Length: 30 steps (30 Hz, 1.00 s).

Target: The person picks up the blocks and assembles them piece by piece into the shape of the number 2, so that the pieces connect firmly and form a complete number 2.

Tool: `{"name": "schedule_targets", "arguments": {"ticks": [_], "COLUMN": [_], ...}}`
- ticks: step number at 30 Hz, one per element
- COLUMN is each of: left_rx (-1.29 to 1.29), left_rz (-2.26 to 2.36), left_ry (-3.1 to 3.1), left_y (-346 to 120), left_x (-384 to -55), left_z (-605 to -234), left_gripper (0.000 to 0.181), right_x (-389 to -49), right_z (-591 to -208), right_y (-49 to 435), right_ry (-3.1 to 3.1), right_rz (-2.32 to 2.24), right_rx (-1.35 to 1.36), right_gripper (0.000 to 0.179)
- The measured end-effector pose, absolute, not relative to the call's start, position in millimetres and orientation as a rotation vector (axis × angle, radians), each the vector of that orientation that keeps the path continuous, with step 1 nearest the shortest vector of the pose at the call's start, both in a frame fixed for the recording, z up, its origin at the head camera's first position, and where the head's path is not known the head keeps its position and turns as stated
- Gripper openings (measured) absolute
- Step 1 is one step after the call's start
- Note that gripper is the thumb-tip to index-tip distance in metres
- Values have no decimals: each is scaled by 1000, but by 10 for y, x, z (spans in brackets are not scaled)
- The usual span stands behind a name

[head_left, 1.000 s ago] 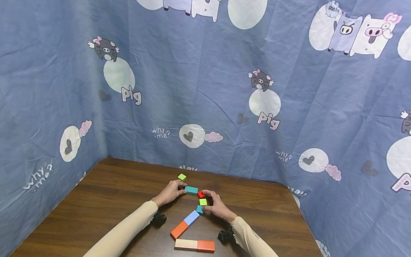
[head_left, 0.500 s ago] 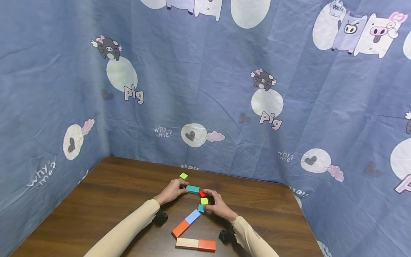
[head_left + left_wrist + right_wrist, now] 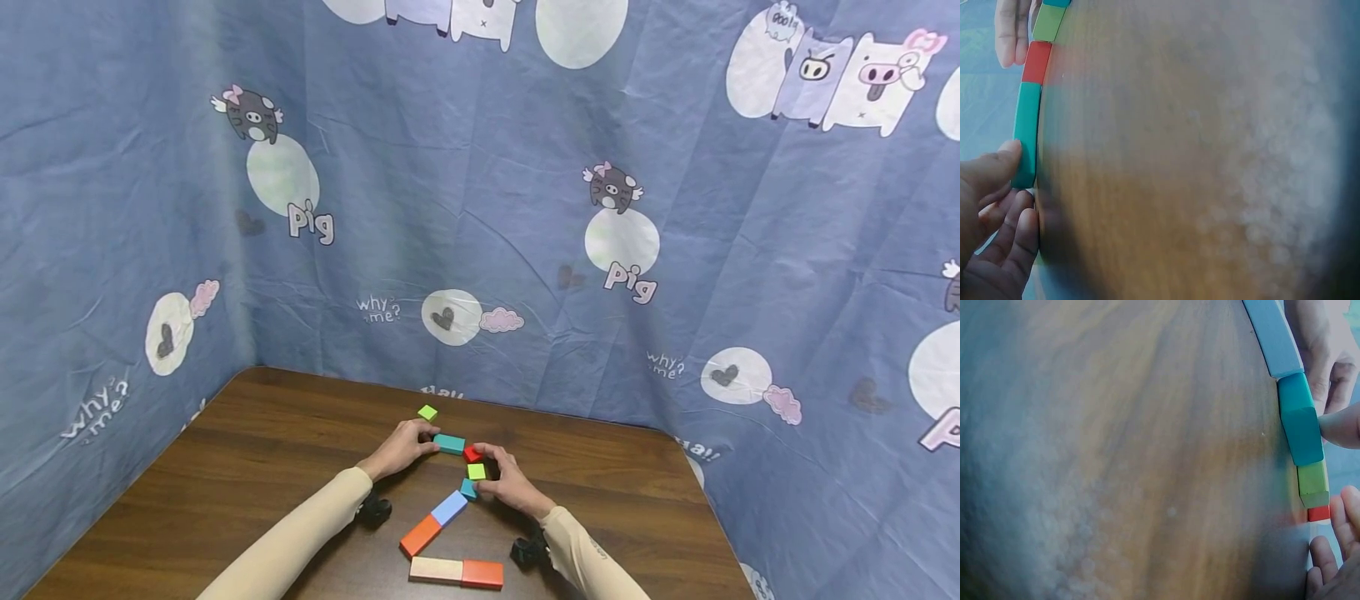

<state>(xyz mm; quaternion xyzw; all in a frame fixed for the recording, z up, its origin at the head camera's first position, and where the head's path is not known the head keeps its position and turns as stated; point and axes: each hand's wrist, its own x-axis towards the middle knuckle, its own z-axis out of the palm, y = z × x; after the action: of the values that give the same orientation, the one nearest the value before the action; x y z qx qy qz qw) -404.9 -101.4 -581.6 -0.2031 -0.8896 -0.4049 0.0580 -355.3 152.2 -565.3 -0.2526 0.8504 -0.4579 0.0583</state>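
A teal rectangular block (image 3: 449, 444) lies on the table. My left hand (image 3: 402, 450) pinches its left end; in the left wrist view the thumb presses its side and the fingers sit around the end. Beside its right end is a red block (image 3: 472, 454), then a lime green block (image 3: 476, 472), then a smaller teal block (image 3: 468, 488). My right hand (image 3: 512, 483) spans these three. Its thumb touches the smaller teal block (image 3: 1302, 434), and its index finger reaches the red block, where contact is unclear.
A light blue block (image 3: 450, 507) and an orange block (image 3: 421, 536) continue the chain toward me. Nearer still lie a pale wood block (image 3: 437, 570) and another orange block (image 3: 482, 574), end to end. A lone lime green block (image 3: 427, 412) sits beyond my left hand. A patterned blue curtain (image 3: 495, 208) hangs behind.
The whole head view shifts slightly. Both hands and the blocks keep nearly the same places relative to each other.
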Motion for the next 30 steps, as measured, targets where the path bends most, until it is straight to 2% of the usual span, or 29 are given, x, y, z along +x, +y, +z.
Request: {"name": "schedule_targets", "arguments": {"ticks": [5, 18, 25, 30], "left_rx": [-600, -572, -515, -513], "left_rz": [-1261, -1332, -1374, -1384], "left_ry": [-2700, -2710, -2662, -2636], "left_y": [-1024, -1092, -1126, -1139], "left_x": [-4044, -4072, -4079, -4105], "left_z": [-5814, -5747, -5672, -5655], "left_gripper": [38, 40, 42, 37], "right_x": [-3685, -3687, -3547, -3475], "right_z": [-5829, -5835, -5642, -5506], "right_y": [1565, 1568, 1507, 1498], "right_ry": [2564, 2564, 2570, 2536], "right_rz": [-1370, -1371, -1409, -1407], "right_rx": [-744, -753, -770, -769], "right_gripper": [66, 66, 63, 63]}}
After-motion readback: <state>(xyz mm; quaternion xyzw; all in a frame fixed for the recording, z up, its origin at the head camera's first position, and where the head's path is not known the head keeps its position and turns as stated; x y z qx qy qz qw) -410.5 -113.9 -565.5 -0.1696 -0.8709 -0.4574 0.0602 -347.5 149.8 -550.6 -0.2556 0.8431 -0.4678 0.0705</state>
